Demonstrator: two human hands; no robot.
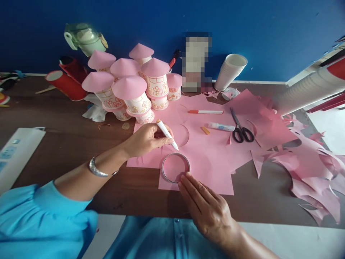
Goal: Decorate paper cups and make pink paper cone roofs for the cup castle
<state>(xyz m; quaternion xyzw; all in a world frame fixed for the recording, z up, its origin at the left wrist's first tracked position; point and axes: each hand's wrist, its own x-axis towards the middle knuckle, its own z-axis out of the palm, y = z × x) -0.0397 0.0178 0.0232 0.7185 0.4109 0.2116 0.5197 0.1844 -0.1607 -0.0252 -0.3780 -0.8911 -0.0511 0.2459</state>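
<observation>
While the left hand (149, 138) grasps a white marker (165, 131), its tip just beside the far edge of a gray ring (162, 168), straight, unclenched fingers of the right hand (208, 208) touch the near right rim, probably for steadying the ring, which lies flat on pink paper (208, 169)

Yep, seven pink cones (129, 88) sat past the left hand (147, 138), two markers (207, 112) in/near it, one ring (162, 169) touching the right hand (209, 205).
</observation>
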